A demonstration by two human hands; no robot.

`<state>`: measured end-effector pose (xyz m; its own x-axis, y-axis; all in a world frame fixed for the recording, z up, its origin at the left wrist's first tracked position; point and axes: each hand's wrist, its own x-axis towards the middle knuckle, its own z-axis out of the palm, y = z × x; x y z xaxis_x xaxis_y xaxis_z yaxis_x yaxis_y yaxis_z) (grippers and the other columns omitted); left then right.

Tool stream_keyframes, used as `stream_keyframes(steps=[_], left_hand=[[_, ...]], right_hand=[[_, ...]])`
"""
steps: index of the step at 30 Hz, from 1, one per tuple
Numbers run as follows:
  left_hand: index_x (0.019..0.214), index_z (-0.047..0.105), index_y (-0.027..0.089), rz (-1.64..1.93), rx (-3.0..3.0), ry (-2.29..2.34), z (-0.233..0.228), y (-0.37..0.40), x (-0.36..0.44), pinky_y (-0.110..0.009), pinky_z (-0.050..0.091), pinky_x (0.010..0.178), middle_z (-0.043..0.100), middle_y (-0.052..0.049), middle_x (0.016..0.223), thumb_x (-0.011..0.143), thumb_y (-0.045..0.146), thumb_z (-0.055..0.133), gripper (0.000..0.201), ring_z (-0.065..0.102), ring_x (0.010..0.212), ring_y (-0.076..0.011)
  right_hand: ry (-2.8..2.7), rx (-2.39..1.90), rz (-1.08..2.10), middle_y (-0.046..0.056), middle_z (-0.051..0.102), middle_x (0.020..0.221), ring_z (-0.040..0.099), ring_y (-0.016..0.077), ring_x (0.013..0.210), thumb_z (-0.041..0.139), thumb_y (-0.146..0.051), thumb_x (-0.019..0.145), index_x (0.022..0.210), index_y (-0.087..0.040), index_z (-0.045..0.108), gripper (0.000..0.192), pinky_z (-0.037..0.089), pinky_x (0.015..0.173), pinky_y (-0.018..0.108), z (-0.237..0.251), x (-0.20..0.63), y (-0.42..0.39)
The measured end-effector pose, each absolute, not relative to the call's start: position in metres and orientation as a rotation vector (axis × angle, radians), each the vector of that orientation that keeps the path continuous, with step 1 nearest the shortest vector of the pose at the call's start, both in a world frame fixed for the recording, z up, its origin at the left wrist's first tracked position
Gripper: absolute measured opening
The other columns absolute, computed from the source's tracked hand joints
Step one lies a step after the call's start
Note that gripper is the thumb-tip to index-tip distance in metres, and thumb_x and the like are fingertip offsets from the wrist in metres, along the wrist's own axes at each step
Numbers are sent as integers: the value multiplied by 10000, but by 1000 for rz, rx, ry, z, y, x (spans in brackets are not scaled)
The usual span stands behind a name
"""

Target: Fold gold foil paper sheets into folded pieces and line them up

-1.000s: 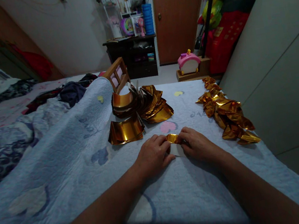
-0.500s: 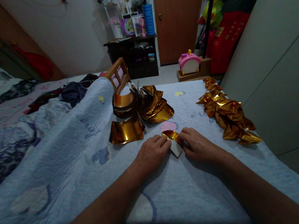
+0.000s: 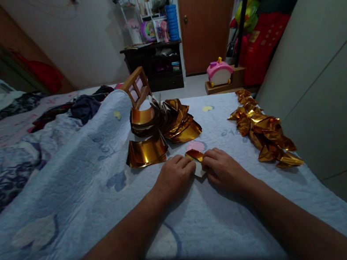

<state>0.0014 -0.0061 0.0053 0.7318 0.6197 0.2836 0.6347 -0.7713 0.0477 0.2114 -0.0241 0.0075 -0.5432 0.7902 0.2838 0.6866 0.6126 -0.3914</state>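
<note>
The head view has a small gold foil sheet [image 3: 200, 170] at the centre of the frame, lying between two bare hands on a pale blue quilt [image 3: 208, 231]. Its shiny side shows as a slanting band along the far edge, while the pale underside faces up nearer the person. The left hand [image 3: 177, 175] pinches the sheet's left edge, its fingers bunched together and the knuckles raised; its thumb is mostly hidden. The right hand [image 3: 223, 168] grips the right edge in the same manner, with fingers curled over a corner. Neither hand is spread, and both rest low, close to the quilt.

In the upper middle of the frame, well beyond the hands, lie curved gold sheets [image 3: 146, 151], loosely stacked and fanned out. At the right of the frame, a row of shaped gold pieces [image 3: 260, 128] with pointed ends runs along the quilt near its edge.

The step in hand appears to be a fold: the far edge of the foil seems partly turned over at an angle, with no crease that can be made out clearly. The next move probably calls for holding one side steady while the fingertips of the other hand line up the turned edge and press it flat.
</note>
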Motion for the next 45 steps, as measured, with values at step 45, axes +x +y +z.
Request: stream_keyframes(steps=[45], left_hand=[[914, 706, 181, -868, -3322, -1165, 9, 3, -11, -333, 499, 905, 727, -61, 990, 935, 211, 605, 107, 653, 979, -192]], right_hand=[[-2260, -1176, 678, 64, 588, 962, 552, 198, 904, 637, -126, 837, 846, -196, 562, 103, 456, 812, 336, 8, 207, -28]])
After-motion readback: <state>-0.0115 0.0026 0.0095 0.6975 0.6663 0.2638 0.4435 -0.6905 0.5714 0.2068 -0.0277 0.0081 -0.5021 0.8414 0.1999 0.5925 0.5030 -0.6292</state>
